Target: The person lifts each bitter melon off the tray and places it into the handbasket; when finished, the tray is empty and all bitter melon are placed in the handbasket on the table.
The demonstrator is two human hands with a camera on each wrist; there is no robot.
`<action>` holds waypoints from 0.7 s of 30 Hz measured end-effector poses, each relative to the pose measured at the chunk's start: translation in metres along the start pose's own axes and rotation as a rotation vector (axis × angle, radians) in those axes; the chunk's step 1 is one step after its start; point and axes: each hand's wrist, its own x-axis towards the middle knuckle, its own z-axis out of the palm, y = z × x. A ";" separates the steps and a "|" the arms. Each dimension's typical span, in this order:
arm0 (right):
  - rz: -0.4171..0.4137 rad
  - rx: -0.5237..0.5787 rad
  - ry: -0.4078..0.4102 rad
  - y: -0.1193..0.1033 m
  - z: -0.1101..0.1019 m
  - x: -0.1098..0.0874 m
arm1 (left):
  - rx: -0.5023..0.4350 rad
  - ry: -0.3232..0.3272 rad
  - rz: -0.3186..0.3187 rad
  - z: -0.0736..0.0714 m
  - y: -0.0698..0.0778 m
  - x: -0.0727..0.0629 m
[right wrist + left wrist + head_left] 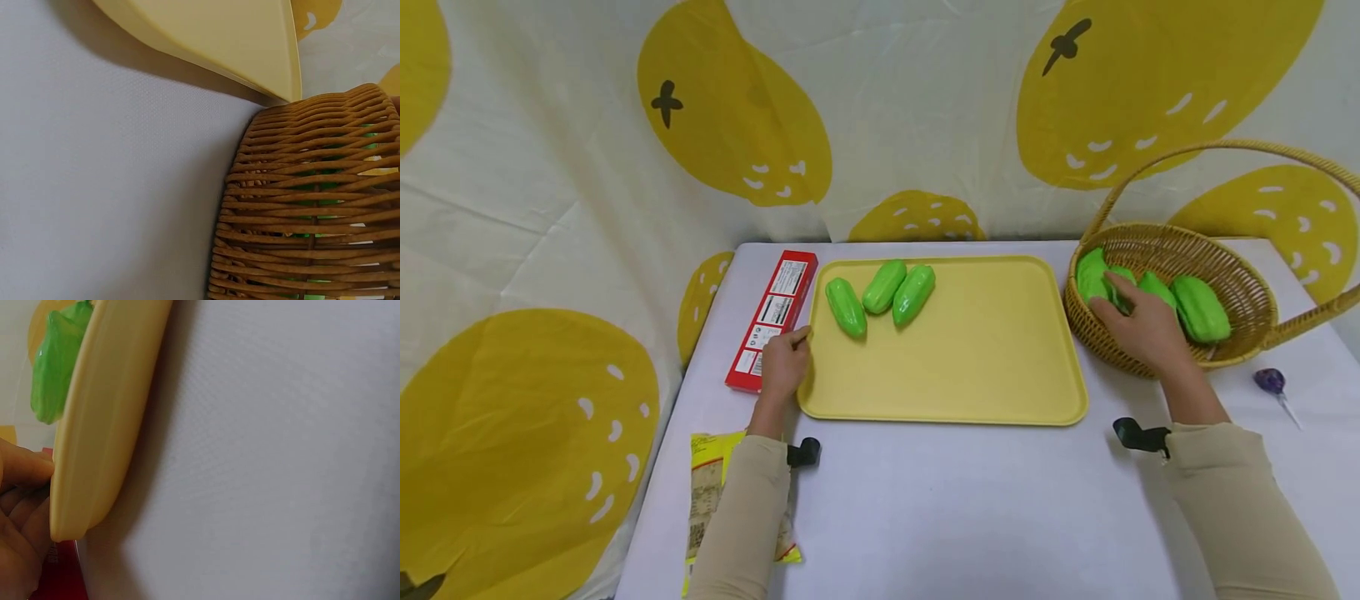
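In the head view, three glossy green ridged star fruits [914,295] lie in the upper left of a yellow tray [970,367]. My left hand [784,367] grips the tray's left rim; the left wrist view shows fingers [25,465] against that edge, the others curled beside it. At the right, my right hand [1146,329] reaches into a wicker basket [1255,287]. Its thumb and fingers pinch a green star fruit [1092,277] at the basket's left side. Several more, including a star fruit [1201,308], lie inside. The right wrist view shows the basket wall [312,206], hiding the fingers.
A red box [772,321] lies left of the tray. Under the left forearm is a yellow packet [706,492]. A purple lollipop [1270,382] lies right of the basket, whose tall handle [1217,146] arches above it. A patterned cloth [917,108] hangs behind the table.
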 end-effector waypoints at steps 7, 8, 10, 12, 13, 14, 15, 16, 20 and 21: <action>0.002 0.022 0.035 0.000 -0.004 -0.004 | 0.002 -0.004 0.007 -0.002 0.000 -0.001; -0.006 0.035 0.045 0.000 -0.004 -0.005 | 0.002 -0.003 0.010 -0.002 0.000 -0.001; -0.018 0.062 0.066 -0.002 -0.005 -0.007 | 0.001 -0.002 0.010 -0.003 0.000 -0.001; -0.032 0.090 0.085 -0.004 -0.005 -0.008 | -0.002 -0.003 0.006 -0.003 -0.001 -0.001; -0.041 0.099 0.095 -0.005 -0.005 -0.008 | -0.001 -0.003 0.007 -0.003 -0.001 -0.001; -0.047 0.108 0.103 -0.006 -0.005 -0.009 | -0.001 -0.001 0.009 -0.003 -0.001 -0.001; -0.053 0.114 0.111 -0.007 -0.005 -0.009 | 0.000 -0.001 0.011 -0.003 -0.001 -0.001; -0.061 0.119 0.119 -0.008 -0.005 -0.009 | -0.002 0.000 0.014 -0.003 0.000 -0.001; -0.072 0.136 0.137 -0.011 -0.004 -0.010 | 0.003 0.002 0.033 -0.002 0.000 -0.002; -0.071 0.139 0.136 -0.012 -0.004 -0.011 | 0.003 0.002 0.036 -0.002 0.001 -0.002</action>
